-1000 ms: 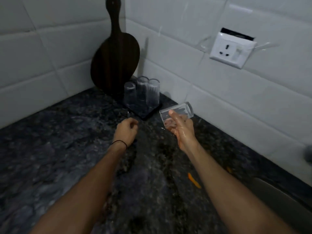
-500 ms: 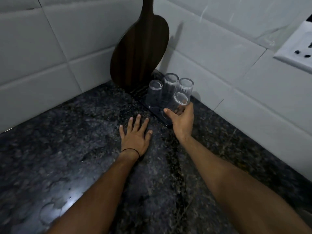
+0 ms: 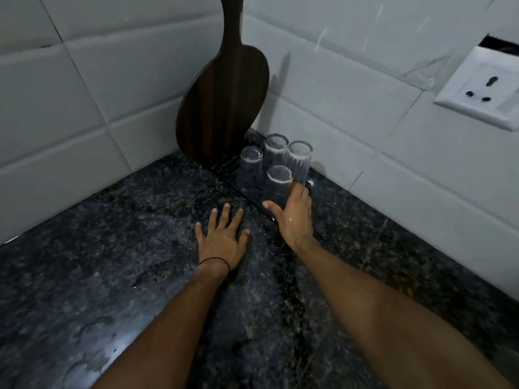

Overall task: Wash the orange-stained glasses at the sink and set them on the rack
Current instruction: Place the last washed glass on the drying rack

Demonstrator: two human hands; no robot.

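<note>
Several clear glasses stand upside down on a black rack (image 3: 252, 199) in the counter's corner. The front glass (image 3: 276, 181) stands on the rack's near edge. My right hand (image 3: 295, 217) is wet and wraps the lower part of this glass, thumb on the left and fingers on the right. Behind it are a left glass (image 3: 250, 169), a back glass (image 3: 275, 148) and a ribbed right glass (image 3: 300, 160). Left of the rack, my left hand (image 3: 222, 240) lies flat on the counter with fingers spread, holding nothing.
A dark wooden paddle board (image 3: 222, 102) leans in the tiled corner right behind the rack. A white wall socket (image 3: 480, 99) is at the upper right. The dark granite counter (image 3: 112, 248) is wet, with orange bits (image 3: 404, 284) near the right wall.
My right hand has carried the glass from mid-air to the rack and set it upside down at the front. My left hand went from a loose fist to flat on the counter.
</note>
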